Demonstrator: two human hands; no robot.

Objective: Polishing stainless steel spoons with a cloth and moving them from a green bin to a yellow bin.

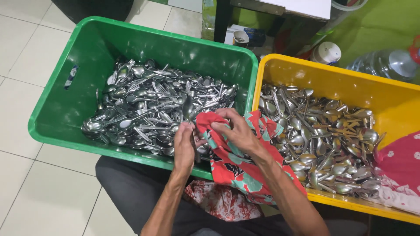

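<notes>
Stainless-steel spoon [188, 114], stiff, light, probably slippery: the left hand [183, 148] grips its handle over the green plastic crate [57, 113], bowl toward 12 o'clock. At 3 o'clock, the right hand [236, 131] pinches the soft red floral cloth [236, 168].

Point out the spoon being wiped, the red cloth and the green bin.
spoon [187, 108], head view, on its bowl.
red cloth [234, 168], head view, on the hanging middle part.
green bin [65, 109], head view, on its bare left inner wall.

White tiled floor [26, 188], green wall [380, 22], dark table leg [222, 19] behind.
</notes>
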